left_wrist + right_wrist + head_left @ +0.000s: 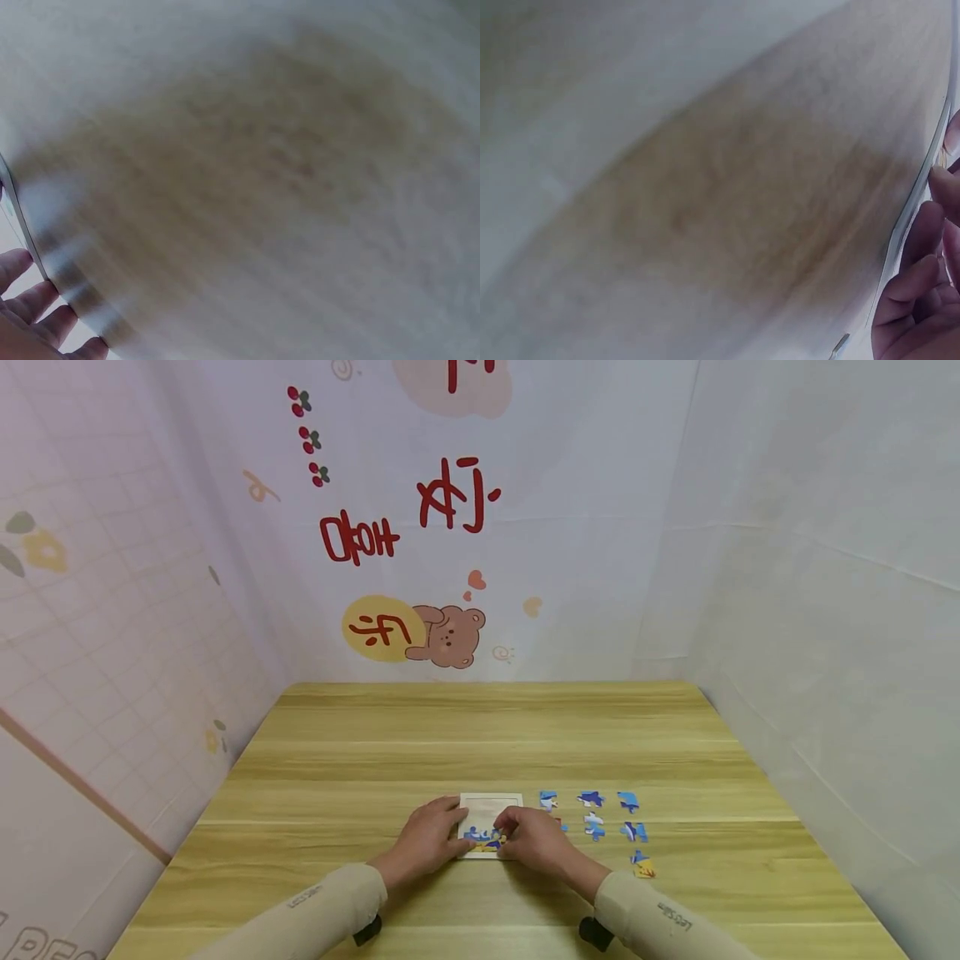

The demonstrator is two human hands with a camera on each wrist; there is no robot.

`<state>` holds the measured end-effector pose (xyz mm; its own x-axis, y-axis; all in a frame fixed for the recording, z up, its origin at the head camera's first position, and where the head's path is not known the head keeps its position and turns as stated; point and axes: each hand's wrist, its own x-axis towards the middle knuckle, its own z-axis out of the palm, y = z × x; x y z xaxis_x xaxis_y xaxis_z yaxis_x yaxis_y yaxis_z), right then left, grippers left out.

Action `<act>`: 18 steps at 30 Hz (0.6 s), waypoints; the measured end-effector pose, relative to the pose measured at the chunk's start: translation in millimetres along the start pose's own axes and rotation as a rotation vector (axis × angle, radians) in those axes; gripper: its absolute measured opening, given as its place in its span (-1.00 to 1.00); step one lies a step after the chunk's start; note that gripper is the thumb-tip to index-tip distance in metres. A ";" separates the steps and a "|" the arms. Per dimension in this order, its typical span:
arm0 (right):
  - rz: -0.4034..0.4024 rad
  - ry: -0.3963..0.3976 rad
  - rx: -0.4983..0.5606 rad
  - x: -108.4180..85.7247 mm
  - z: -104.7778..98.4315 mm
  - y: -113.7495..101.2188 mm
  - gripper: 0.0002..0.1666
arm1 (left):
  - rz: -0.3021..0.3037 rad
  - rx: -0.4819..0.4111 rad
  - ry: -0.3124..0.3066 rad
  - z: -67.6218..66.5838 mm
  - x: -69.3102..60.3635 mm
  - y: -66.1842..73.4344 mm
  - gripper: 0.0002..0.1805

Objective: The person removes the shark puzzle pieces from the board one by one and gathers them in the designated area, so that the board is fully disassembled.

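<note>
A white puzzle tray lies on the table, its lower part filled with blue, white and yellow jigsaw pieces and its upper part bare. My left hand rests on the tray's left edge, thumb near the lower left corner; in the left wrist view its fingertips touch the rim. Over the tray's lower right, my right hand has curled fingers and pinches a jigsaw piece, mostly hidden by the fingertips. In the right wrist view the curled fingers show at the right edge.
Right of the tray, several loose jigsaw pieces lie in rough rows, among them a dark blue one and a yellow-and-blue one. One is partly covered by my right hand. The wooden table meets a printed cloth wall behind.
</note>
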<state>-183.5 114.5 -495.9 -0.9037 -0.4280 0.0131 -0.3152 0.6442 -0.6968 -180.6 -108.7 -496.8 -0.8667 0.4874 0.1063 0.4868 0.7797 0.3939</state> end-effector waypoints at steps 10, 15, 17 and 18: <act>-0.022 0.000 0.000 0.4 -2.6 -0.5 -0.70 | -0.003 0.002 -0.001 -1.4 -0.8 1.4 -0.41; -0.044 0.000 0.012 -1.2 -8.6 -2.1 -0.74 | -0.009 0.012 -0.013 0.2 -0.1 0.4 -0.41; -0.041 -0.002 0.020 -2.4 -12.4 -2.1 -0.75 | -0.011 0.020 -0.011 0.7 0.0 0.0 -0.41; -0.036 -0.006 0.025 -3.1 -14.2 -1.2 -0.75 | -0.010 0.021 -0.009 0.8 0.1 -0.3 -0.41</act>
<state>-184.4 124.1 -485.0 -0.8902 -0.4542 0.0346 -0.3401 0.6121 -0.7139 -180.8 -108.6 -497.7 -0.8707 0.4827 0.0944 0.4801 0.7925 0.3761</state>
